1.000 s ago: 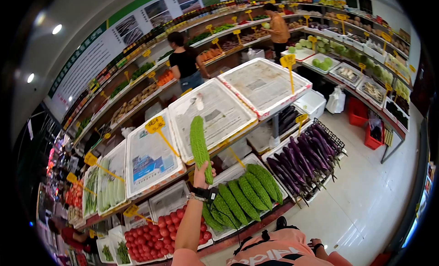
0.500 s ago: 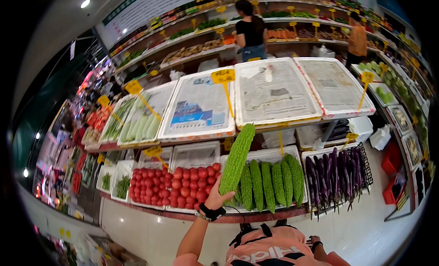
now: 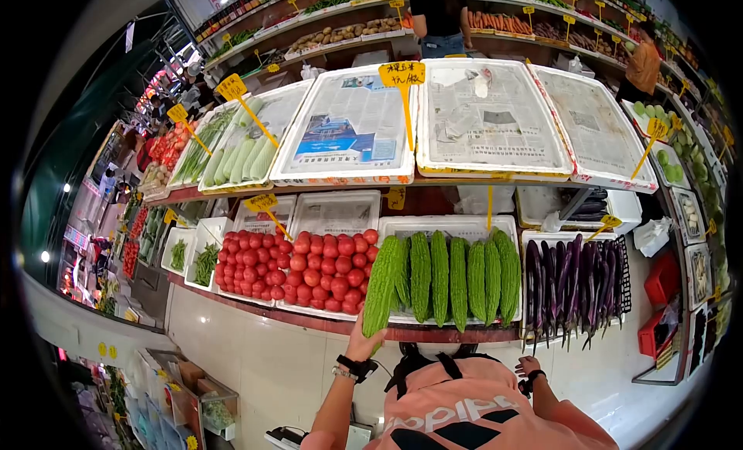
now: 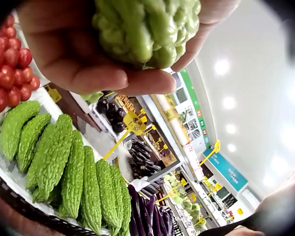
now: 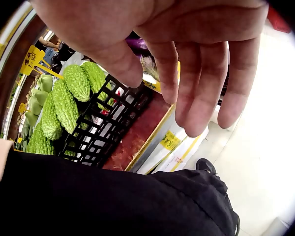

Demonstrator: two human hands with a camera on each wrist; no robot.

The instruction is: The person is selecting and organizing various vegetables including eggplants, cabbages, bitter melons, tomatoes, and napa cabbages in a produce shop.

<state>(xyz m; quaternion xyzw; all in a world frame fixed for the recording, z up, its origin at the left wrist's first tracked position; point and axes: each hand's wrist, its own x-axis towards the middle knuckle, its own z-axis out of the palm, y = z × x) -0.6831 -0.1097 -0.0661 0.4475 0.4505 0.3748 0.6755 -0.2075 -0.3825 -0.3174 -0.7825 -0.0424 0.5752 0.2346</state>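
My left hand (image 3: pixel 361 344) grips a large green bitter melon (image 3: pixel 383 287) by its lower end, and the melon points up and away from me. Its bumpy end (image 4: pixel 147 34) sits between fingers and thumb in the left wrist view. Just beyond it, several bitter melons (image 3: pixel 458 284) lie side by side in a white foam box. Down by my right side hangs the right hand (image 3: pixel 528 366), holding nothing. The right wrist view shows its fingers (image 5: pixel 196 88) loosely extended, with a black plastic basket (image 5: pixel 101 128) behind them.
Red tomatoes (image 3: pixel 329 272) are heaped left of the bitter melons; purple eggplants (image 3: pixel 574 284) lie to the right. Newspaper-lined foam trays (image 3: pixel 491 129) stand on the upper shelf with yellow price signs (image 3: pixel 402 75). A person in a black top (image 3: pixel 439 15) stands beyond. Red baskets (image 3: pixel 662 280) sit at right.
The bitter melon in my left hand has come down from over the upper trays to beside the lower box. My view has turned left and downward. The right hand still hangs at my side.
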